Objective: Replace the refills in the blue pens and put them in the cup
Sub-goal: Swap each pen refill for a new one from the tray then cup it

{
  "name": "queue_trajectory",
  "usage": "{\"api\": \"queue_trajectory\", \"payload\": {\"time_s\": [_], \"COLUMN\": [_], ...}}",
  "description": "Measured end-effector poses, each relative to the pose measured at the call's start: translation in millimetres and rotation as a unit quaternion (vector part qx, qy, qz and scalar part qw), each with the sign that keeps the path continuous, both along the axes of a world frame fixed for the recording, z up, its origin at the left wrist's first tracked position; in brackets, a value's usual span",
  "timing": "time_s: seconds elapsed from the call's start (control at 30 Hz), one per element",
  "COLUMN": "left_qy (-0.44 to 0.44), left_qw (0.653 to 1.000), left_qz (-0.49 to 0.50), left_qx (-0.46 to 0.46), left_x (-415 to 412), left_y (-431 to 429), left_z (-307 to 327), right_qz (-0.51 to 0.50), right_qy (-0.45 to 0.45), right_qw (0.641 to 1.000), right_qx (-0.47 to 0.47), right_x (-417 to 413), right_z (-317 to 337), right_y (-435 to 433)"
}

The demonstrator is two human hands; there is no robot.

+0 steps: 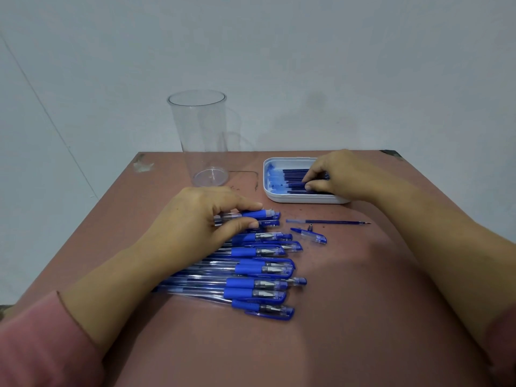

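Plainly, at the left of the frame the left hand (206, 216) reaches in from a pink sleeve (42, 344), its fingers (245, 205) curled and pinching the topmost pen barrel (259, 214). That barrel's front end looks open, with no metal point on it, so the hand seems to hold it steady while a fresh insert is fetched. Below it the row of blue pens (251, 272) lies side by side on the bench (363, 303), tips to the right, most with caps on. They are lined up within easy reach, probably waiting their turn. Behind the hand, at upper centre-left, the clear plastic cup (202, 135) stands upright and holds nothing, so no pen has been finished and dropped in. Just right of the held barrel, a loose refill (329, 222), a small metal tip (310, 227) and a blue pen cap (310, 235) lie apart on the bench. I take these for the stripped parts of the held pen, kept close for reassembly. Further right, the white tray (279, 198) keeps the new refills (293, 177) together. The right hand (343, 174) rests over it, fingers (315, 187) pinched on one refill to lift it out.
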State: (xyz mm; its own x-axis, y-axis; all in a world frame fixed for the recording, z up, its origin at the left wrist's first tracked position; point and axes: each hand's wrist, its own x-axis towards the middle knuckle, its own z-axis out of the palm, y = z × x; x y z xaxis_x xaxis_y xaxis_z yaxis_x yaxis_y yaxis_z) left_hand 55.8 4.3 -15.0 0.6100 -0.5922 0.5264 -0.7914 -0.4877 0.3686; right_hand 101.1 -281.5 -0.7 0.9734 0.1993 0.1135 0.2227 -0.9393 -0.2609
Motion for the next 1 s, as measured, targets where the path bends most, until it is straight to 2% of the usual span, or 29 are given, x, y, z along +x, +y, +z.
{"api": "queue_trajectory", "payload": {"time_s": [0.13, 0.3, 0.5, 0.67, 1.0], "left_qy": [-0.001, -0.007, -0.006, 0.01, 0.028], "left_qw": [1.0, 1.0, 1.0, 0.999, 0.996], "left_qz": [0.003, 0.006, 0.008, 0.018, 0.043], "left_qx": [-0.002, -0.006, -0.024, -0.04, -0.071], "left_x": [1.1, 2.2, 1.5, 2.3, 7.3], "left_y": [0.6, 1.7, 1.1, 0.7, 3.2], "left_z": [-0.5, -1.4, -1.3, -3.8, -5.7], "right_qz": [-0.006, 0.035, 0.077, 0.075, 0.091], "right_qy": [-0.036, -0.102, -0.174, -0.159, -0.131], "right_qw": [0.999, 0.994, 0.973, 0.95, 0.937], "right_qx": [0.01, 0.027, 0.13, 0.257, 0.31], "right_x": [-9.2, -49.2, -97.6, -100.0, -91.0], "right_z": [5.1, 26.7, 18.7, -9.2, -17.2], "right_y": [3.2, 17.2, 15.8, 11.5, 19.5]}}
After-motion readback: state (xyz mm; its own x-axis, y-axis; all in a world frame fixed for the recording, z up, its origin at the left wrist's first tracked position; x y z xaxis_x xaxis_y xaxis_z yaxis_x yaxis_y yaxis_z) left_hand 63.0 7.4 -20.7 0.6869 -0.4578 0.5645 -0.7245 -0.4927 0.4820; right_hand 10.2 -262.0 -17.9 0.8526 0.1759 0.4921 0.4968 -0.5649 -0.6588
